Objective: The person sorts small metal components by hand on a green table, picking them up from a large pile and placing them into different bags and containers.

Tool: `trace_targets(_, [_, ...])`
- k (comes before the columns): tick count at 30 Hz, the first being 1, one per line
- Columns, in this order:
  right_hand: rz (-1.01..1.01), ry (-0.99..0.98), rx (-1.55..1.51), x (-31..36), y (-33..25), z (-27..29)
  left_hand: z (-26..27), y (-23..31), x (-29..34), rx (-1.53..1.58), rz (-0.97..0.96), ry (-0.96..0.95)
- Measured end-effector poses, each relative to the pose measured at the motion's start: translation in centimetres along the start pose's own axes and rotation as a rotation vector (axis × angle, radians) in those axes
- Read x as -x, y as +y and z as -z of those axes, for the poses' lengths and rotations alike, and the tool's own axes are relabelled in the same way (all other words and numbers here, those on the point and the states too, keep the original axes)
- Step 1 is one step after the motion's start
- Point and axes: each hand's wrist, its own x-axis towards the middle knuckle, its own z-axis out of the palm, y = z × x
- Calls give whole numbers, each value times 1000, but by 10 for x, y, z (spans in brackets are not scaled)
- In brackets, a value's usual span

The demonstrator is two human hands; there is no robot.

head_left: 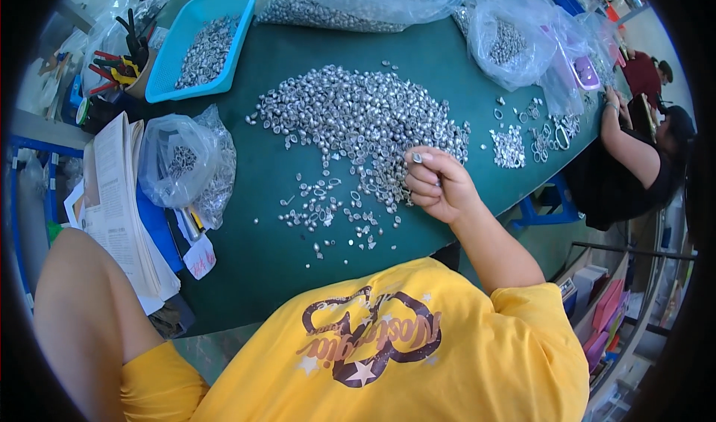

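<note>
My right hand [440, 187] is closed at the near right edge of a large heap of small silvery oval metal pieces [350, 108]. Between its thumb and index finger it pinches one such metal piece [417, 158]; the other fingers are curled in. Nearer to me, loose pieces and some thin rings [355, 196] lie scattered on the green table [261, 273]. My left arm [101, 295] is bent at the left, and its hand lies outside the picture.
A blue basket [159, 86] of metal pieces stands at the far left, beside pliers [112, 71]. Clear bags [179, 161] and newspapers [112, 191] lie left; bigger bags [514, 49] stand at the back. Flat pieces [509, 147] and scissors [561, 135] lie right, near a seated person [626, 168].
</note>
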Motion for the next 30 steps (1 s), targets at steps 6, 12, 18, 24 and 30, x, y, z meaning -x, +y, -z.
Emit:
trace_targets(6, [62,40,41,-3,-12,3,12,-2,5,-3,40,54])
trace_targets(12, [79,97,83,-1,-10,-6,20,-5,10,5,66,94])
trace_targets(18, [79,26,3,-2,-10,-2,24,-6,12,6,75,116])
trace_targets(24, [129,474,1088,-11,-26,-11,21,-4,16,-11,68,118])
trace_targets(30, [510,49,2349,-33,-26,-15,13,-3,12,-39,31,93])
